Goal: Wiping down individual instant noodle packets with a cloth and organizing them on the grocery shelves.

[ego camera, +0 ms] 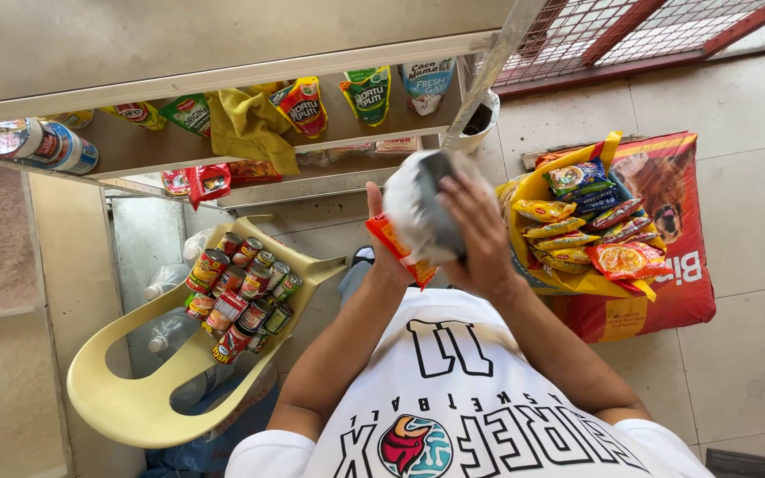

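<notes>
I see left hand point(389, 257) fingers clenched on orange packet point(397, 250), mostly hidden. Right hand point(482, 237) grasping grey-white cloth point(418, 211), blurred. Cans point(243, 292) crowd yellow chair point(135, 389) seat.

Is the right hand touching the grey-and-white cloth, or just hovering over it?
Touching. The head view shows the right hand laid flat on the grey-and-white cloth, fingers spread across it with no gap. The left hand holds an orange packet beneath.
</notes>
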